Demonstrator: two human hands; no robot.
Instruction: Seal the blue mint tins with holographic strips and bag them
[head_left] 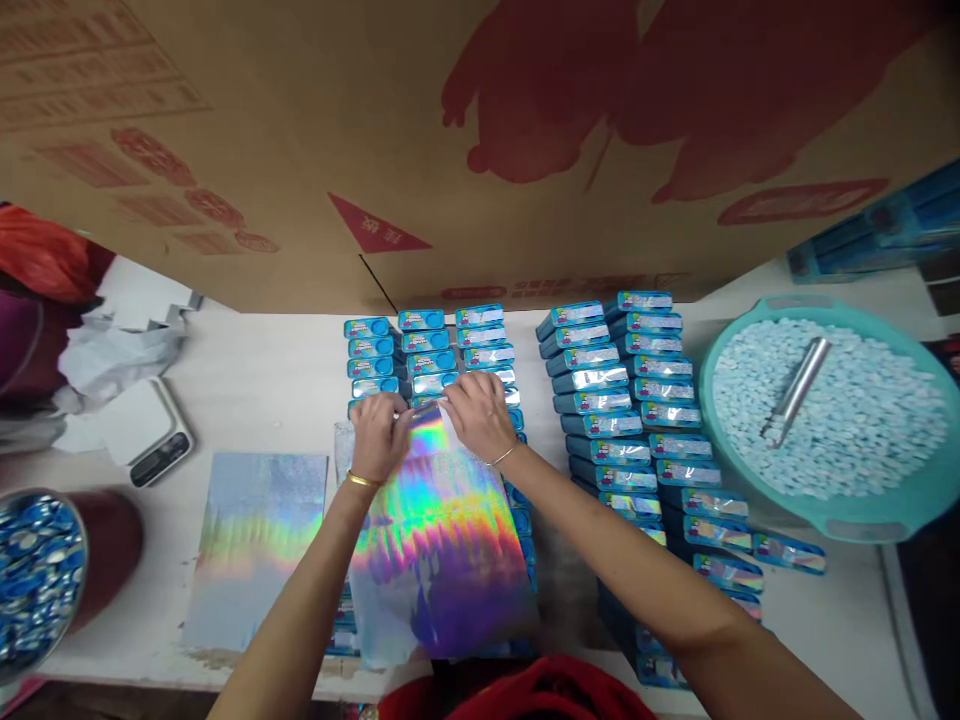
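Note:
A shiny rainbow holographic sheet [442, 530] hangs down toward me over rows of small blue boxes [430, 340]. My left hand [379, 437] pinches its upper left edge, and a gold bangle sits on that wrist. At the upper right edge, my right hand [480, 415] grips the same sheet, its fingers curled over the top. The sheet hides many of the boxes below it. Left of my arm, a second holographic sheet [259, 550] lies flat on the white table [255, 370].
More blue boxes [596, 400] stand in rows to the right. A turquoise basin [877, 525] holds pale blue pellets and a metal scoop [799, 390]. At left are a white scale [146, 430] and a bucket [112, 550] of blue packets. A large cardboard carton [315, 130] walls the back.

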